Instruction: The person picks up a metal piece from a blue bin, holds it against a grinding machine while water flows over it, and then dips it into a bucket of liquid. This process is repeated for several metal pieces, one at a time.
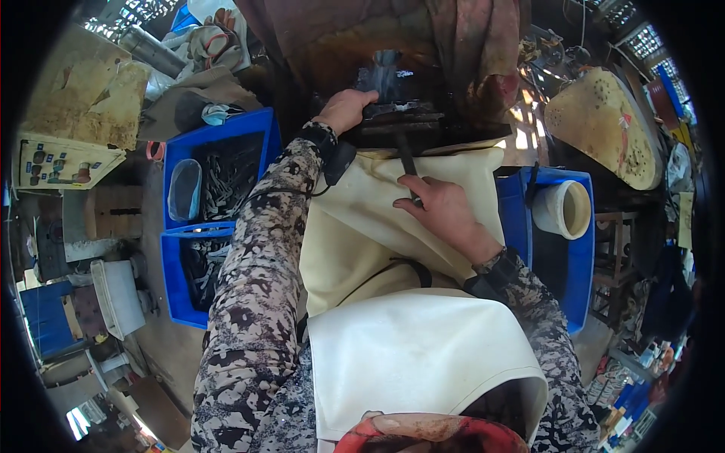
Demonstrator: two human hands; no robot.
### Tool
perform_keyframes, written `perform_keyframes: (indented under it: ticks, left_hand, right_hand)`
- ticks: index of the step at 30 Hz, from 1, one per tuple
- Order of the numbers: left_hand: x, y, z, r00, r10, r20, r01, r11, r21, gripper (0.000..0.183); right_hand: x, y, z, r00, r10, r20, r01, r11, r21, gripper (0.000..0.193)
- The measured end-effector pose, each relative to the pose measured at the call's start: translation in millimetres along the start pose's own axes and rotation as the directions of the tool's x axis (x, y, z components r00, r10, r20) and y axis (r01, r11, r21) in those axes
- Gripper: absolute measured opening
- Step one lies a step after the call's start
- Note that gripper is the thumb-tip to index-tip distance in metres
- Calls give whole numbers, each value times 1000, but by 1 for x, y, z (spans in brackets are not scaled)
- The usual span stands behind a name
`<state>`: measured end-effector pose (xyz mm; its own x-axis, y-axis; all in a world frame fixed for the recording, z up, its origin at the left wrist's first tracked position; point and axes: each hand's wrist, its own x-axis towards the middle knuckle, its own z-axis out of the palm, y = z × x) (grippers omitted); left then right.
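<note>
My right hand [447, 217] is closed around the lower end of a dark flat metal bar [405, 153]. From there the bar runs up to a dark metal ledge [400, 124] of a machine. Farther away, my left hand [346, 111] reaches the left side of the wet work area, its thumb or a finger pointing right. Its other fingers are curled and partly hidden, and what they grip is too dark to make out. Right of it, shiny wet metal [385, 75] shows against a rusty brown backing. A cream apron [362, 196] covers my front below the ledge.
Blue bins [168, 181] with dark metal parts stand at left; another blue bin [589, 287] holding a white bucket [563, 209] stands at right. A control box [68, 162] is far left. Reddish cloth [479, 53] hangs beside the work area.
</note>
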<state>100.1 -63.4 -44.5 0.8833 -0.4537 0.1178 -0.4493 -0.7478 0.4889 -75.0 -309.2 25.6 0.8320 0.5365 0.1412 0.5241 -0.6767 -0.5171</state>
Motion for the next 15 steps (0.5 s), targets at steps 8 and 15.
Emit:
perform_keyframes:
  ticks: [8, 15]
  left_hand:
    - [-18, 23, -38, 1000, -19, 19, 17, 997, 78, 29]
    - [-133, 2, -93, 802, -147, -580, 149, 988, -44, 29]
  right_hand:
    - [6, -1, 0, 992, -48, -117, 35, 993, -113, 25]
    - [96, 3, -37, 922, 56, -383, -119, 982, -143, 26]
